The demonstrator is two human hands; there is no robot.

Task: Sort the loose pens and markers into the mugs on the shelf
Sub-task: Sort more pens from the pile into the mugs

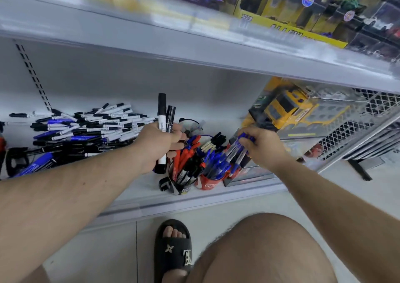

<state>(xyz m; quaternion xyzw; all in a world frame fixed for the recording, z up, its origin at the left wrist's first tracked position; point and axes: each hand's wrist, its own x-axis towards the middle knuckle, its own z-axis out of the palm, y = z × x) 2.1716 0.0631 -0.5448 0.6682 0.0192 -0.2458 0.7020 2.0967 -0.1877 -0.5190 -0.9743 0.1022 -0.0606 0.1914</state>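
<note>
Left hand: our left hand [159,140] grips two upright markers [162,126], one thick white-bodied with a black cap, one slim and black, above the mugs
Right hand: our right hand [260,145] pinches a bundle of clear-barrelled blue-capped pens [236,151], tips angled down toward the red mug [211,184]
Mugs: the red mug near the front edge of the white metal shelf [138,187] already bristles with blue pens; just left of it a black mug [180,188] holds black markers and red pens
Loose stock: a heap of black and blue markers [86,126] lies on the shelf to the left, unsorted
Step in hand: we judge it as dropping the blue pens into the red mug
Doing it well: we should line the bundle up over the free gap, lower it tips first, then let go, so the crowded mug does not tip
After that: the markers seem to belong in the black mug
</note>
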